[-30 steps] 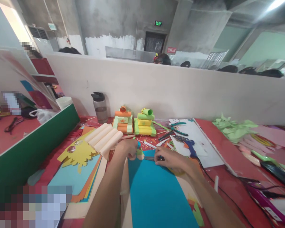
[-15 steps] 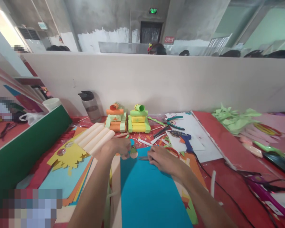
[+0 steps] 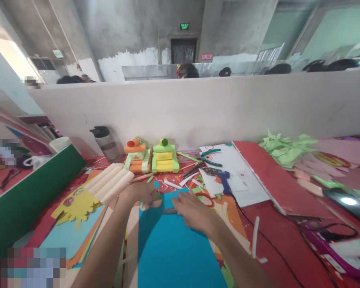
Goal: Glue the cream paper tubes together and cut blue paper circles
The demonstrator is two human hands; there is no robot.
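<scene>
A large blue sheet of paper [image 3: 177, 248] lies in front of me at the middle of the table. My right hand [image 3: 195, 212] is closed over the sheet, gripping scissors [image 3: 169, 211] whose grey blades point left; the handles are hidden in my fingers. To its left, my left hand [image 3: 141, 195] has curled fingers at the sheet's far left corner. Whatever it pinches is too small to make out. Just by those fingertips are a small blue paper disc [image 3: 156, 185] and a beige rounded piece [image 3: 156, 203].
Two paper tank-like models, orange [image 3: 136, 156] and yellow-green [image 3: 165, 156], stand behind my hands. A glue gun [image 3: 225, 180], pliers [image 3: 211, 158] and paper scraps lie to the right. Beige paper rolls [image 3: 111, 182], yellow cutouts [image 3: 78, 208] and a bottle [image 3: 105, 142] are leftward.
The view has tilted up and shifted slightly right, so the table items sit further left. Both hands keep nearly the same places over the blue sheet, the scissors still in my right hand.
</scene>
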